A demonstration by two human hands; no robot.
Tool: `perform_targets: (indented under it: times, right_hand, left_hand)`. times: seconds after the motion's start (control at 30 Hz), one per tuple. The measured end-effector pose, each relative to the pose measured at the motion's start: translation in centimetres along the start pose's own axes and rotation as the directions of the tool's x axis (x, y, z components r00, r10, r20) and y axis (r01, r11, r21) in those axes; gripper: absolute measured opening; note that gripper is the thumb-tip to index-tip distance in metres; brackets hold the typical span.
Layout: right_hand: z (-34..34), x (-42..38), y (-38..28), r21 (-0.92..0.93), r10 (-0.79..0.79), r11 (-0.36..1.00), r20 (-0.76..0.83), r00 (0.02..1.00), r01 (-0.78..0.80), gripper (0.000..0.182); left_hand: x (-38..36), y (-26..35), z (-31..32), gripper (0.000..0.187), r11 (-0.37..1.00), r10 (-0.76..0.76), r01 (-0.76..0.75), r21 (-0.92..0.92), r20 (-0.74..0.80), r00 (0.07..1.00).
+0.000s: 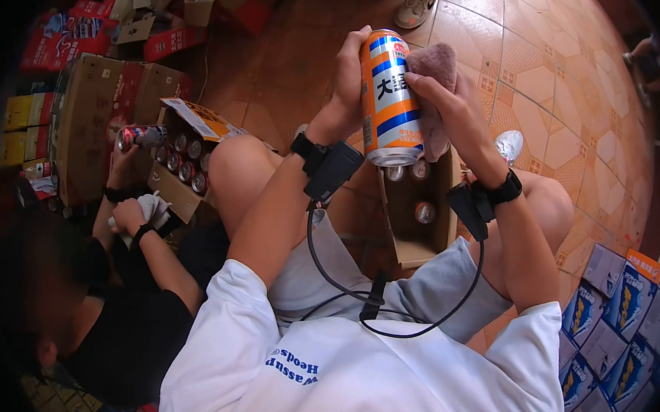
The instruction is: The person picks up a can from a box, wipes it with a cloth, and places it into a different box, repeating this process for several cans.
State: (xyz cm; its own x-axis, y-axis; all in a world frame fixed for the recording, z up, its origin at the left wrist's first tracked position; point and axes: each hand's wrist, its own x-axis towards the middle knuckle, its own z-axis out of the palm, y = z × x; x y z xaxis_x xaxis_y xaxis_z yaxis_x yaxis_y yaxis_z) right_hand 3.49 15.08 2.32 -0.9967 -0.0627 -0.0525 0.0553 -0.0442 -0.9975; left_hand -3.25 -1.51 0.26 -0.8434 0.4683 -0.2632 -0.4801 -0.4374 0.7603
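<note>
An orange, white and blue can (392,103) is held up in front of me, tilted slightly. My left hand (348,73) wraps round its left side, fingers mostly behind it. On the other side my right hand (448,99) holds a pinkish-brown cloth (434,64) against the can, its thumb lying on the printed front. Below the can, between my knees, stands an open cardboard box (411,250) with a few cans (424,212) inside.
A co-worker in black at the left holds a can (142,138) and a white cloth (150,212). Near them is a carton of cans (175,195). Cartons (91,120) stack behind. Blue boxes (620,318) stand at the right. A shoe (415,9) is on the tiled floor.
</note>
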Motion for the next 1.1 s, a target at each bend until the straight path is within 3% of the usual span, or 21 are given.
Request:
perform_targets:
  times: [0.57,1.1]
  right_hand:
    - [-0.3,0.0,0.4,-0.041,-0.031,0.999,0.000,1.000,0.031,0.042]
    - [-0.1,0.0,0.1,-0.023,-0.015,1.000,-0.002,1.000,0.015,0.043]
  left_hand:
    - [1.1,-1.5,-0.9,0.049,0.997,0.075,-0.075,-0.005,-0.051,0.996]
    - [0.7,-1.4,-0.7,0.051,0.998,0.060,-0.058,0.029,-0.072,0.996]
